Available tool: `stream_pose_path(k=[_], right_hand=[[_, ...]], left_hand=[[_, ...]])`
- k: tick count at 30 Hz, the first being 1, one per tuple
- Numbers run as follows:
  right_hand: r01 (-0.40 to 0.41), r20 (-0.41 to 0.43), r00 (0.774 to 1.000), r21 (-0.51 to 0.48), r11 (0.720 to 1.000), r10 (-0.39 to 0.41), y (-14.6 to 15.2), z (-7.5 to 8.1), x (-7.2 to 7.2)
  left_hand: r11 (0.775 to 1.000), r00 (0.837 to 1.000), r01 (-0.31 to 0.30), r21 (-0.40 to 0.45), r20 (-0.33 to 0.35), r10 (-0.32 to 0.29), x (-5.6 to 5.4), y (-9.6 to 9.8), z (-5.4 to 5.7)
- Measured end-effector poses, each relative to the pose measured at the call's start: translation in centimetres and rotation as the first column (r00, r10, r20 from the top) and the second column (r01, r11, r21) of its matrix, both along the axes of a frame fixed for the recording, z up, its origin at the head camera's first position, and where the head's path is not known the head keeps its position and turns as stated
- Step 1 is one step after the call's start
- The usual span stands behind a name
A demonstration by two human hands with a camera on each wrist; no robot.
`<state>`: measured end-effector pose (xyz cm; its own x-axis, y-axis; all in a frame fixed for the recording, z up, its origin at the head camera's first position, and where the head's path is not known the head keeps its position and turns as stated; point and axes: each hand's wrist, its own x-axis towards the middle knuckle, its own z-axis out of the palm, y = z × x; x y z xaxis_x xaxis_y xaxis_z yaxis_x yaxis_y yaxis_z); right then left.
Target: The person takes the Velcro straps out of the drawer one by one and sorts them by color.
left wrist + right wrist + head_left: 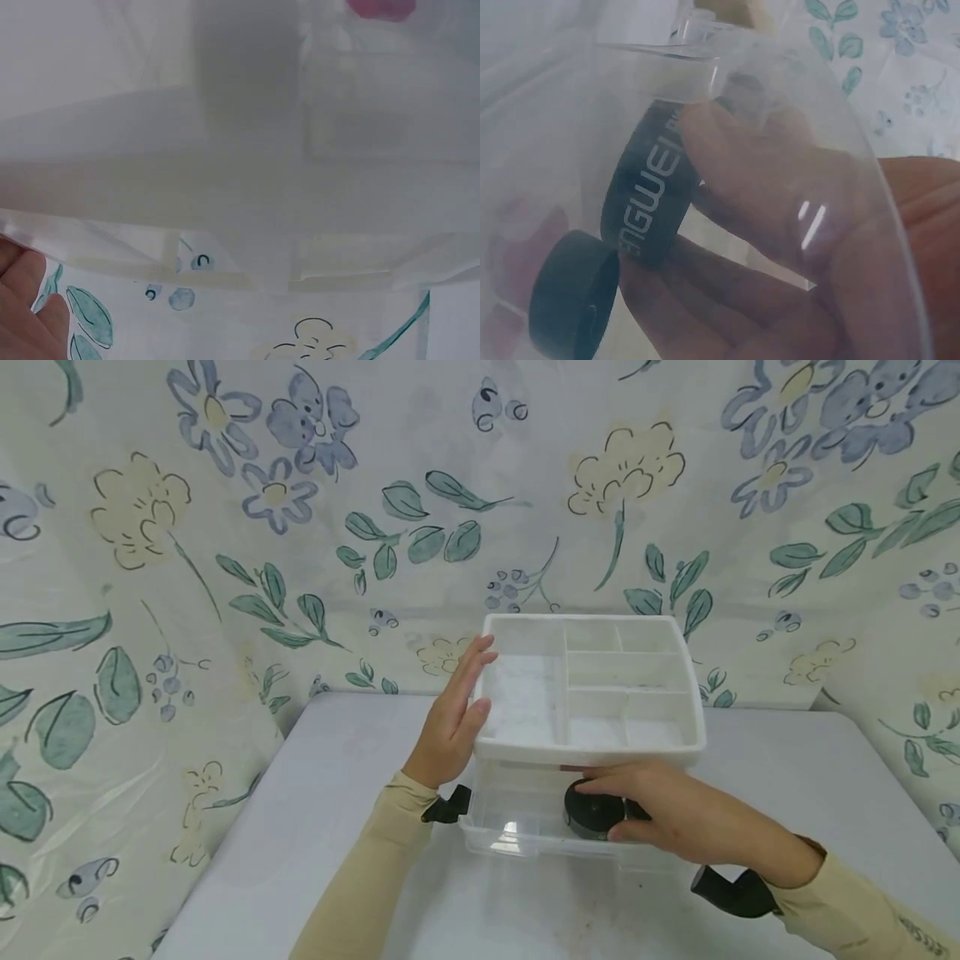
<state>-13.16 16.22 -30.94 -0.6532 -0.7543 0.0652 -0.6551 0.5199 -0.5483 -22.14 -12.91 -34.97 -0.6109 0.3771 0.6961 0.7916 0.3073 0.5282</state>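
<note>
A white divided tray (525, 693) is tilted up toward the camera above a clear plastic box (510, 827). My left hand (450, 722) holds the tray's left edge, fingertips and thumb at the rim. My right hand (667, 802) reaches into the box under the tray and grips a black disc-shaped thing (592, 810). Through the clear wall, the right wrist view shows white lettering on the rim of this black disc (652, 184), between thumb and fingers. Beside it in that view is a second dark round piece (574, 296).
The box stands on a white table (360, 752) before a flower-patterned cloth (420, 460). A blurred pinkish-red thing (381, 7) shows through the plastic in the left wrist view. Black camera mounts (738, 891) sit at both wrists.
</note>
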Motion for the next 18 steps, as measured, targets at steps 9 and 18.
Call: stream_pose_path(k=[9,18], right_hand=[[0.075,0.133,0.989,-0.053,0.996,-0.068,0.3,0.4,0.5],[0.104,0.215,0.974,-0.151,0.983,-0.07,1.0,1.0,1.1]], left_hand=[[1.0,1.0,0.009,0.011,-0.011,-0.009,0.0,0.0,0.0],[1.0,1.0,-0.005,0.007,0.009,0.005,0.0,0.0,0.0]])
